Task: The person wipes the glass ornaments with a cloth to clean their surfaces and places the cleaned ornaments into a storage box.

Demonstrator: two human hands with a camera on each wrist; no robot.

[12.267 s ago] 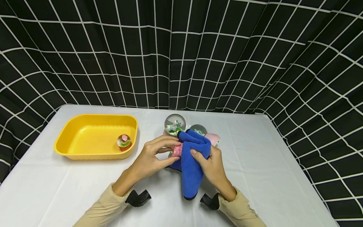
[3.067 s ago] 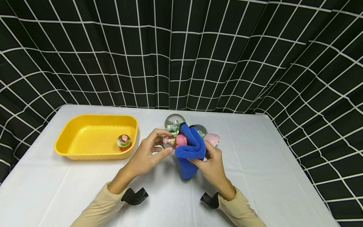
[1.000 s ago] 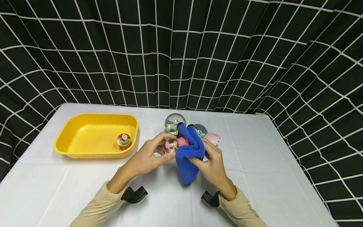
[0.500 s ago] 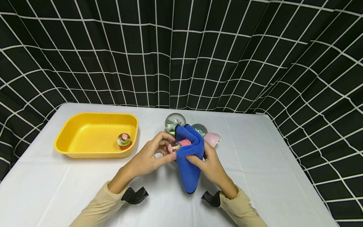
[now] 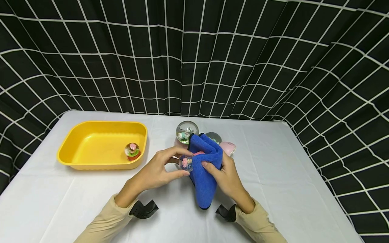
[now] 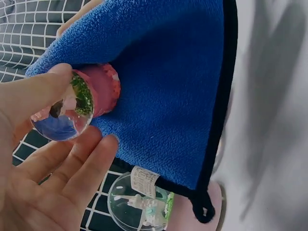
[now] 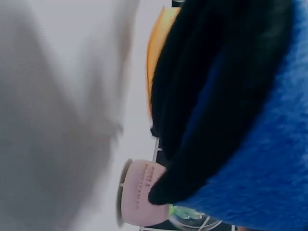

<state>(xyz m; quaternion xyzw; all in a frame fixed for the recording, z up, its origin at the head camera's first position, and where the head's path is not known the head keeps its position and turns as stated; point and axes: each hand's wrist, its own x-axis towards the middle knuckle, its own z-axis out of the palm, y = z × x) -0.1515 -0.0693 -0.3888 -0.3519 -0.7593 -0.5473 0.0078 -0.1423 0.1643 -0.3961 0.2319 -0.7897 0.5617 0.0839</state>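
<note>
Between the thumb and fingers of my left hand (image 5: 156, 170) is a small snow globe (image 6: 65, 113), held by its clear ball. Its pink base (image 6: 103, 89) points toward my right hand and lies against a blue towel (image 6: 159, 86) with black edging. My right hand (image 5: 226, 173) grips that towel, which is folded around the base and hangs down below. In the right wrist view the towel covers much of the picture and hides the fingers. Behind the hands stands a larger snow globe (image 5: 187, 132) with a white figure inside.
Another snow globe (image 5: 214, 137) lies tipped behind the towel, its pink base (image 5: 228, 148) to the right. On the left stands a yellow tray (image 5: 91, 166) holding a small red-based snow globe (image 5: 132, 152). A white cloth covers the table (image 5: 291, 189); a black gridded curtain (image 5: 182, 67) hangs behind.
The towel now wraps more of the pink base than half a second ago. The small globe has turned and moved slightly toward me. Earlier, more of its base showed outside the towel.
</note>
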